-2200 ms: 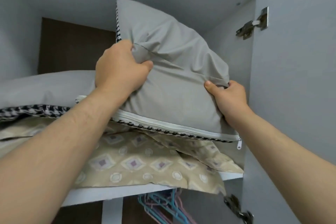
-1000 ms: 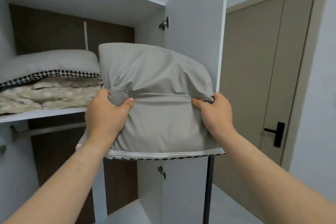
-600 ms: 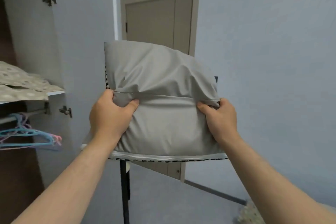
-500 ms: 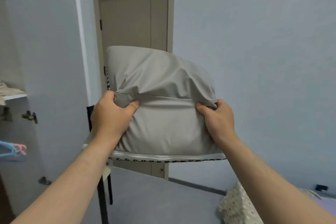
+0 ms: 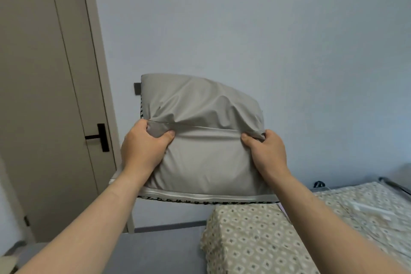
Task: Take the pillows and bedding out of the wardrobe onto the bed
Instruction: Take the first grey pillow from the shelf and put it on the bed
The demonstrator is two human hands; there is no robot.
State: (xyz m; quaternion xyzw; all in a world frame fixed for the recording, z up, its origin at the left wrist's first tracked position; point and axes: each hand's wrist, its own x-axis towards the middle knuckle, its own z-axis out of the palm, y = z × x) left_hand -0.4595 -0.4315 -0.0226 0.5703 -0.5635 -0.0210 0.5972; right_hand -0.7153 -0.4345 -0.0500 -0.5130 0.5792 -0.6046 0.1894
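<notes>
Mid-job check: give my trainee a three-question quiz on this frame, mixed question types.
1. True or false: both hands grip the grey pillow.
2. The patterned bedding lies: A) below the pillow, lower right; B) behind the door; C) on top of the pillow.
3. Fill in: the pillow's zipper edge faces ____.

Key:
1. True: left hand and right hand pinch its fold.
2. A
3. down
</notes>
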